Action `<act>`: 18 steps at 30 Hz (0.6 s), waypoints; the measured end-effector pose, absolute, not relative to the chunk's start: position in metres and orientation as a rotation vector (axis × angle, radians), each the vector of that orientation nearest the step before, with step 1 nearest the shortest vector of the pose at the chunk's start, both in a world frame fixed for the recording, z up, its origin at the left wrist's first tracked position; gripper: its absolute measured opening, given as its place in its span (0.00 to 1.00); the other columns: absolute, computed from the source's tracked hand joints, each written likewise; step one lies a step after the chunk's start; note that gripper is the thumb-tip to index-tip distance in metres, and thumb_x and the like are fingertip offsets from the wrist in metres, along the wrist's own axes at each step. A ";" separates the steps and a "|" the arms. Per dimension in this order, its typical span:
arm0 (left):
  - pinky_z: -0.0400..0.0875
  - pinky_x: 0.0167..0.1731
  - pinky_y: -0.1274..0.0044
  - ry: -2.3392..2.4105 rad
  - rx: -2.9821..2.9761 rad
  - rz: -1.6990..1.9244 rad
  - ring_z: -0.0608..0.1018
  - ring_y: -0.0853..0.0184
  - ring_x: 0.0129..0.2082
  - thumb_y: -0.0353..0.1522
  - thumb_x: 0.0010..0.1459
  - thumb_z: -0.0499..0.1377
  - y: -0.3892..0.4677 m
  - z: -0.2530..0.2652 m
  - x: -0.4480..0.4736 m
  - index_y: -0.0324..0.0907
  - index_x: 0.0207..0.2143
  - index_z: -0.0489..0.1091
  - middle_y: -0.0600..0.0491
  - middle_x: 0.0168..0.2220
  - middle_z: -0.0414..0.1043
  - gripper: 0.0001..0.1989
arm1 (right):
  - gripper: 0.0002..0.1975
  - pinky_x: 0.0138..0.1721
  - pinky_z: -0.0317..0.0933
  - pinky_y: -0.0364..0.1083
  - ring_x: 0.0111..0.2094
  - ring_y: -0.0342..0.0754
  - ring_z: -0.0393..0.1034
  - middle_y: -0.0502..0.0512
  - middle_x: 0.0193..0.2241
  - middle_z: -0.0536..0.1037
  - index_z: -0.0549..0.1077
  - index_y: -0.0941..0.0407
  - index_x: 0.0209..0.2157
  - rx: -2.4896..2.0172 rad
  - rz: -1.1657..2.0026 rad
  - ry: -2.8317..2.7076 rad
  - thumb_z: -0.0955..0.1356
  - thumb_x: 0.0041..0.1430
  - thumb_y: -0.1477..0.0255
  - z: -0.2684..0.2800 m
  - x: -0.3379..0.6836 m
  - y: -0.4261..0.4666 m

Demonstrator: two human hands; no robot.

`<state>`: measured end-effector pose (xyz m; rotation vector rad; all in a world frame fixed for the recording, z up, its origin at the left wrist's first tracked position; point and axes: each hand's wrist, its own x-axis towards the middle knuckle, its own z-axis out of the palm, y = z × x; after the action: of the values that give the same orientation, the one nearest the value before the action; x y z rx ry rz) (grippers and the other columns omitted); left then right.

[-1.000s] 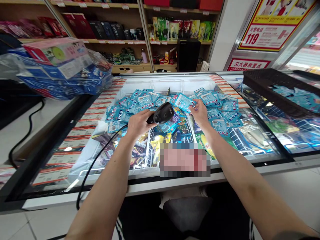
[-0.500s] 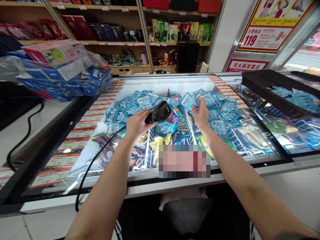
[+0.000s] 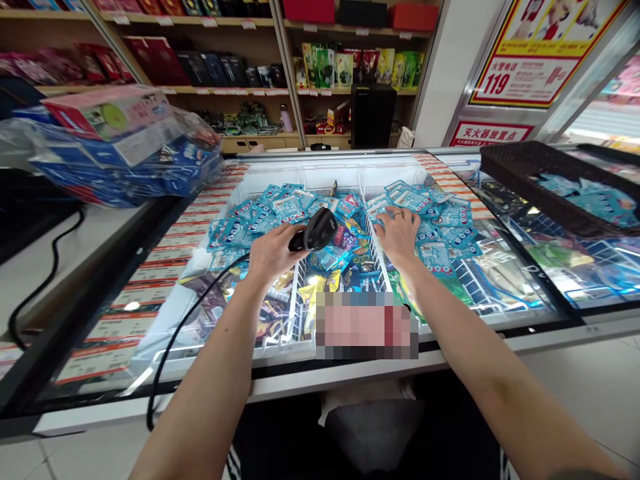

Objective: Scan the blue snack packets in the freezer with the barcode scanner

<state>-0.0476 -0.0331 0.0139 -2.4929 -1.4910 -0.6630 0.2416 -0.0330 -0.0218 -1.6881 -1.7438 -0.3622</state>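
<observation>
My left hand (image 3: 270,252) is wrapped round the grip of a black barcode scanner (image 3: 321,228), whose head points right over the middle of the chest freezer. A black cable (image 3: 187,317) trails from it down to the left. My right hand (image 3: 400,235) lies palm down with fingers spread on a heap of small blue packets (image 3: 453,213) at the right. Whether a packet touches the underside of its fingers is hidden. A second heap of blue packets (image 3: 243,227) lies left of the scanner. Between the heaps, wire baskets hold colourful wrapped goods, including yellow packs (image 3: 315,290).
A dark woven basket (image 3: 530,177) with more blue packets stands at the right. Plastic-wrapped boxes (image 3: 125,150) are stacked at the left. The freezer's white front rim (image 3: 350,381) runs before me. Stocked shelves (image 3: 250,87) rise behind. A blurred patch covers something near the front.
The blue packet that my right hand pinched upright is no longer raised. That hand has lowered slightly and opened onto the right heap. My left hand and the scanner have barely moved.
</observation>
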 end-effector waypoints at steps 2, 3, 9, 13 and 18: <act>0.63 0.29 0.75 -1.496 -2.483 -0.667 0.75 0.60 0.42 0.44 0.54 0.56 -0.033 0.013 -0.048 0.47 0.48 0.69 0.51 0.42 0.74 0.20 | 0.13 0.54 0.44 0.65 0.52 0.58 0.57 0.60 0.49 0.71 0.76 0.52 0.40 -1.741 -0.349 -1.710 0.60 0.62 0.71 -0.022 0.243 -0.032; 0.63 0.29 0.75 -1.500 -2.475 -0.671 0.75 0.60 0.42 0.44 0.54 0.56 -0.033 0.014 -0.049 0.47 0.47 0.69 0.51 0.41 0.74 0.20 | 0.14 0.55 0.42 0.64 0.52 0.57 0.57 0.59 0.50 0.71 0.75 0.52 0.40 -1.765 -0.346 -1.695 0.59 0.62 0.72 -0.022 0.245 -0.031; 0.64 0.32 0.75 -1.478 -2.435 -0.692 0.75 0.59 0.43 0.42 0.54 0.56 -0.033 0.016 -0.053 0.46 0.46 0.70 0.51 0.40 0.74 0.18 | 0.15 0.57 0.40 0.62 0.54 0.55 0.56 0.57 0.52 0.70 0.74 0.52 0.43 -1.861 -0.375 -1.650 0.59 0.62 0.74 -0.025 0.251 -0.027; 0.63 0.32 0.75 -1.435 -2.404 -0.709 0.74 0.60 0.42 0.43 0.53 0.57 -0.030 0.016 -0.059 0.45 0.45 0.70 0.52 0.39 0.74 0.18 | 0.15 0.59 0.38 0.62 0.54 0.53 0.56 0.55 0.52 0.70 0.74 0.52 0.43 -1.880 -0.413 -1.652 0.59 0.62 0.74 -0.027 0.252 -0.025; 0.63 0.32 0.75 -1.455 -2.370 -0.710 0.75 0.61 0.40 0.44 0.53 0.57 -0.027 0.016 -0.066 0.44 0.45 0.70 0.51 0.37 0.74 0.20 | 0.15 0.61 0.33 0.63 0.57 0.54 0.55 0.56 0.54 0.69 0.72 0.53 0.47 -1.770 -0.411 -1.740 0.59 0.63 0.71 -0.025 0.248 -0.029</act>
<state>-0.0656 -0.0271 0.0159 -2.3700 -1.4547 -0.7104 0.2479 -0.0294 -0.0249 -1.7705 -1.7401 -0.4110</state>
